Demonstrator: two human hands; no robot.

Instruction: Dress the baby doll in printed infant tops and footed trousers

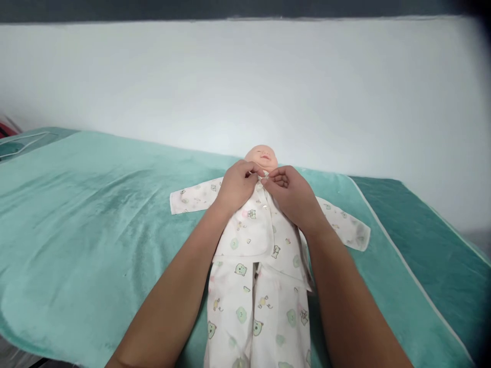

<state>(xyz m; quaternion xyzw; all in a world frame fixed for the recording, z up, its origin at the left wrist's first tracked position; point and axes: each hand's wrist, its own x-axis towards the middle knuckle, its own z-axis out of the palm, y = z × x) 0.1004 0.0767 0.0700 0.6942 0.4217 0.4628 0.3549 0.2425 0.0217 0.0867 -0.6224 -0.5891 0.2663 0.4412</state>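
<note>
A baby doll [261, 155] lies on its back, its head toward the wall. It wears a white long-sleeved top [245, 232] and matching trousers [230, 312], both printed with green and pink figures. The sleeves spread out to both sides. At the collar, just below the doll's chin, my left hand [241, 183] pinches the edge of the top. My right hand [289, 191] pinches the collar from the other side, its fingertips close to those of my left hand. A small button shows on the front below my fingers.
A light green cloth [95, 230] with some wrinkles lies under the doll. Darker green fabric [429, 230] extends at the right. Behind rises a white wall [230, 76]. Something red [5, 129] shows at the far left edge.
</note>
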